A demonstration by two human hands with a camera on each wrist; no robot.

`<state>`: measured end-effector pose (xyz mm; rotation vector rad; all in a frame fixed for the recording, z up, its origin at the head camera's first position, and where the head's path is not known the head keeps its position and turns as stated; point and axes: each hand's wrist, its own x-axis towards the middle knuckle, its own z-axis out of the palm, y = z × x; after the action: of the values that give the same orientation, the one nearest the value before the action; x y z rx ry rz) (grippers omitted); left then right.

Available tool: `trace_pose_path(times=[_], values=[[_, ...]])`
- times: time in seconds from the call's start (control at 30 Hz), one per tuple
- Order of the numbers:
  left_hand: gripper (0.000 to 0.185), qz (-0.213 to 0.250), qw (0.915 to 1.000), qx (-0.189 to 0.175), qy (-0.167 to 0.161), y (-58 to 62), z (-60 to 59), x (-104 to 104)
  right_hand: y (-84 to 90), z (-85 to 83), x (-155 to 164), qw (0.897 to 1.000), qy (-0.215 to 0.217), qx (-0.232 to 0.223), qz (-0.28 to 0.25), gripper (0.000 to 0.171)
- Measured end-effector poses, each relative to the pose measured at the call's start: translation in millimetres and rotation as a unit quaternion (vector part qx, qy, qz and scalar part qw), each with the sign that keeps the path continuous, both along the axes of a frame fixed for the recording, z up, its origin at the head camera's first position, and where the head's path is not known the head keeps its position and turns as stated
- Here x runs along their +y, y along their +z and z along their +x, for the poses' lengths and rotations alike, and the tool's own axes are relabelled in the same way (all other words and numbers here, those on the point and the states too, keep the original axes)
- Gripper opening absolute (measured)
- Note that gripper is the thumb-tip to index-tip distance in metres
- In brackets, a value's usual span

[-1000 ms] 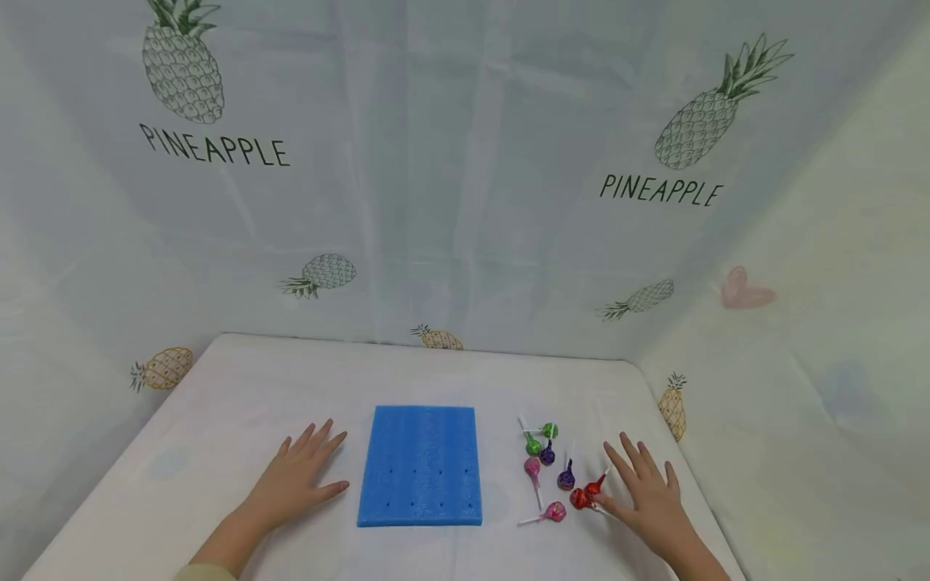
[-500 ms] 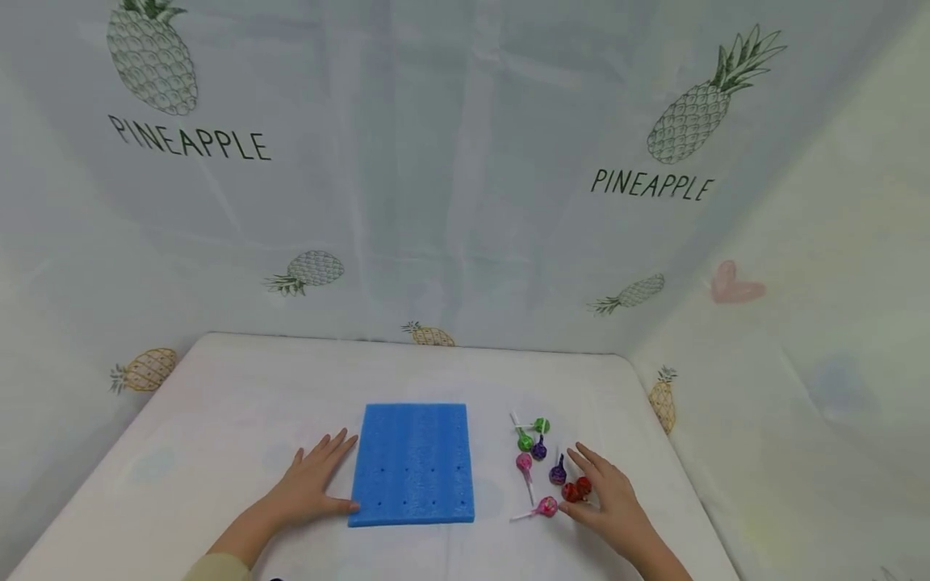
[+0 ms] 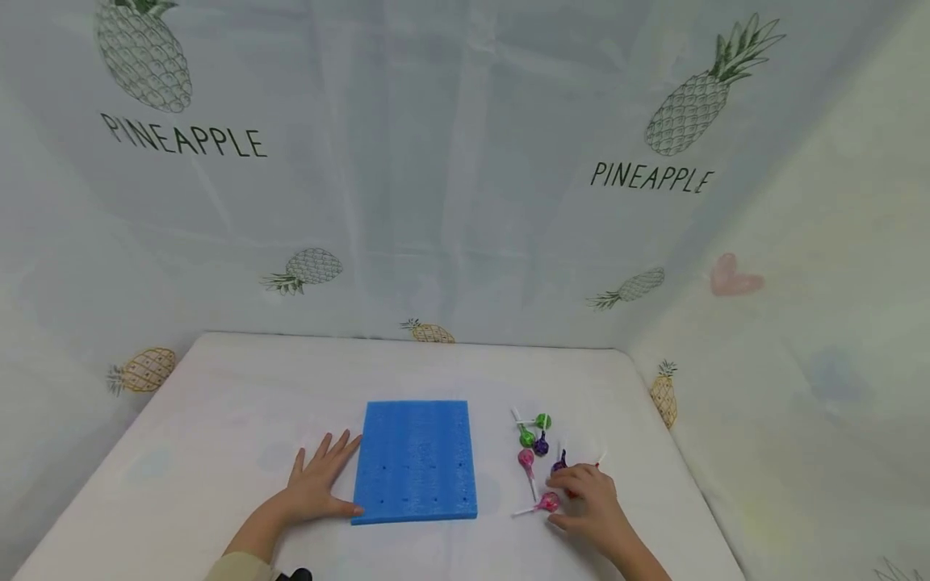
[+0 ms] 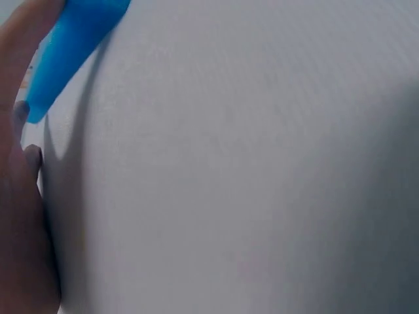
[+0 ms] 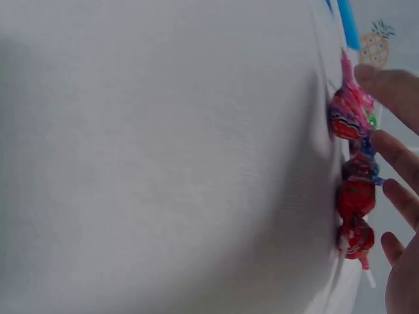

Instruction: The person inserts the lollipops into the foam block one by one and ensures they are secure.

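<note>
The left hand is lying flat, fingers spread, thumb touching the near left corner of the dimpled blue foam slab. The right hand is curling over the glossy red lollipops beneath its fingers; whether it grips them is unclear. Earlier both hands were resting farther outward on the white tabletop.
</note>
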<state>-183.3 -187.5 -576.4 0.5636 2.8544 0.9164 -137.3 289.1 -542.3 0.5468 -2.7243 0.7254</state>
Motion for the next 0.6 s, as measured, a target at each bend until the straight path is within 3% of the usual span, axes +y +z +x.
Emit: trace_pose_path(times=[0.17, 0.43, 0.6], values=[[0.117, 0.002, 1.0000, -0.006, -0.001, 8.5, 3.6, 3, -16.1, -2.1, 2, 0.997, 0.020, 0.072, 0.000, 0.049], [0.122, -0.035, 0.9989, -0.025, 0.020, -2.2, 0.7, 2, -23.6, -5.1, 1, 0.997, 0.018, 0.066, -0.024, 0.046], [0.124, -0.015, 0.9992, -0.037, 0.008, 3.9, -0.5, 1, -23.1, -5.0, 1, 0.997, 0.019, 0.070, -0.032, 0.045]])
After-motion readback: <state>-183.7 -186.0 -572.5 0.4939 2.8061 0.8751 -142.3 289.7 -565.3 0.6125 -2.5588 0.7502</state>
